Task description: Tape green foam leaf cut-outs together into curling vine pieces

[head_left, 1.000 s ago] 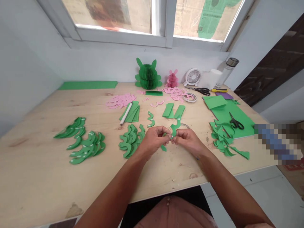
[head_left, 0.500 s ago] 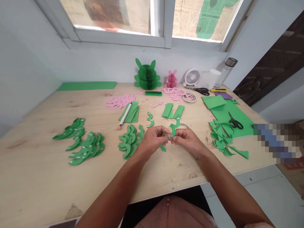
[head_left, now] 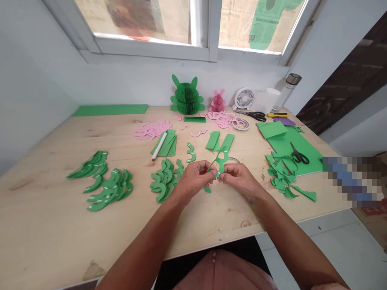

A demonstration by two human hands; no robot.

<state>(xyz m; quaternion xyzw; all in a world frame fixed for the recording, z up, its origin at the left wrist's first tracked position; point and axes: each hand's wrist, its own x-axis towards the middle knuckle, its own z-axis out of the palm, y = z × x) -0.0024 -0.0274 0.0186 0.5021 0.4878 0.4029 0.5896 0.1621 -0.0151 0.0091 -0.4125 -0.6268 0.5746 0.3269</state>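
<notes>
My left hand [head_left: 196,176] and my right hand [head_left: 237,177] meet over the front middle of the table, both pinched closed. Between their fingertips stands a wavy green paper cutout [head_left: 222,159] with small white strips on it. A second curved green edge leans towards my left fingers; whether it is a separate piece is unclear. Below my left fingers a green scrap [head_left: 207,189] pokes out. Left of that hand lies a pile of curved green cutouts [head_left: 165,180], and a single wavy cutout [head_left: 190,153] rests just beyond. A tape ring [head_left: 234,160] is partly hidden behind my right hand.
More green cutouts [head_left: 110,189] are heaped at left. Green scraps [head_left: 281,175] and black scissors [head_left: 299,155] lie at right by green sheets [head_left: 305,141]. Farther back are pink cutouts [head_left: 153,129], a white pen [head_left: 159,146], a green paper figure [head_left: 187,98] and a small fan [head_left: 244,98].
The green cutout between my fingertips has spread, with a curved edge now showing apart on the left and a gap between. Both hands stay nearly in place.
</notes>
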